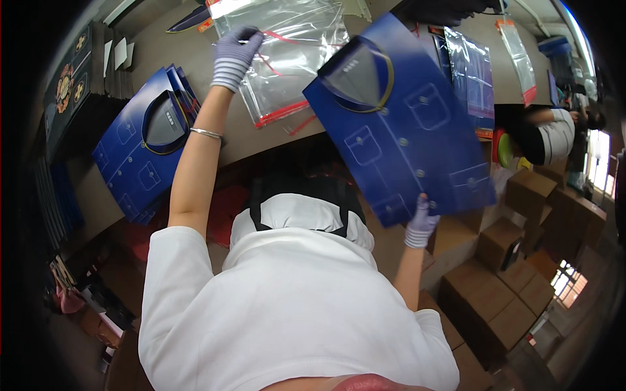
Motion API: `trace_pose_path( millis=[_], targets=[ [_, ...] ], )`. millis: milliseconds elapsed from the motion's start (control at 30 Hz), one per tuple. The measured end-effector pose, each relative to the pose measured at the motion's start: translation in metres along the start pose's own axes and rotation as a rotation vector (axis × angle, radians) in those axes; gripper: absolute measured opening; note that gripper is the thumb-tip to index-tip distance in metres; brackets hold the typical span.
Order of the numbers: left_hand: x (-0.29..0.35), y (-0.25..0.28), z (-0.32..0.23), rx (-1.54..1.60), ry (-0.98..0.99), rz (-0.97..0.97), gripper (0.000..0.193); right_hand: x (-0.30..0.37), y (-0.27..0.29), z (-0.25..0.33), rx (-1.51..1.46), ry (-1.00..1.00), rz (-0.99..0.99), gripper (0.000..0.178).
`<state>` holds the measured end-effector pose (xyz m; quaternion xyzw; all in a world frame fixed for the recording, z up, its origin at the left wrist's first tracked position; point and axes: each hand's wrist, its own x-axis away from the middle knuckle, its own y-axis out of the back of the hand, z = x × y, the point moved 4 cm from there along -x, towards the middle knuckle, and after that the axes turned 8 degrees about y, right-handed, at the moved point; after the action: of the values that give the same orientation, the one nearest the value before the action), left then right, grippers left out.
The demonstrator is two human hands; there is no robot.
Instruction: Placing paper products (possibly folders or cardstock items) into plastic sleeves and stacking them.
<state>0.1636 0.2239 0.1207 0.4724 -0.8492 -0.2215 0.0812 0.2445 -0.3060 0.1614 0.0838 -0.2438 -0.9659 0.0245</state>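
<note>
My left hand (235, 60), in a white-and-lavender striped glove, reaches over the table. Its thumb and fingertips come together at the left edge of a pile of clear plastic bags (293, 72) with red strips; the thin film at the fingertips is hard to make out. My right hand (422, 226), gloved alike, grips the lower edge of a blue paper bag (404, 130) printed like a shirt, with pockets and buttons. This bag hangs tilted at the table's front edge, its dark handle at the upper left end.
More blue shirt-print bags (147, 143) lie stacked at left, beside dark printed boxes or bags (68, 91). Wrapped blue bags (471, 75) lie at the far right of the table. Brown cartons (489, 300) stand on the right floor. Another person (541, 137) works farther right.
</note>
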Motion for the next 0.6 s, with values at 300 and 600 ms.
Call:
trace_pose_path(
  millis=[300,600],
  targets=[
    [0.040,-0.039,-0.005,-0.124,-0.061,0.057,0.020,-0.002,0.041,0.008,-0.289,-0.493,0.443,0.031],
    [0.080,-0.050,0.010,-0.485,-0.193,0.046,0.033,-0.004,-0.048,-0.025,-0.487,-0.367,0.328,0.033]
  ],
)
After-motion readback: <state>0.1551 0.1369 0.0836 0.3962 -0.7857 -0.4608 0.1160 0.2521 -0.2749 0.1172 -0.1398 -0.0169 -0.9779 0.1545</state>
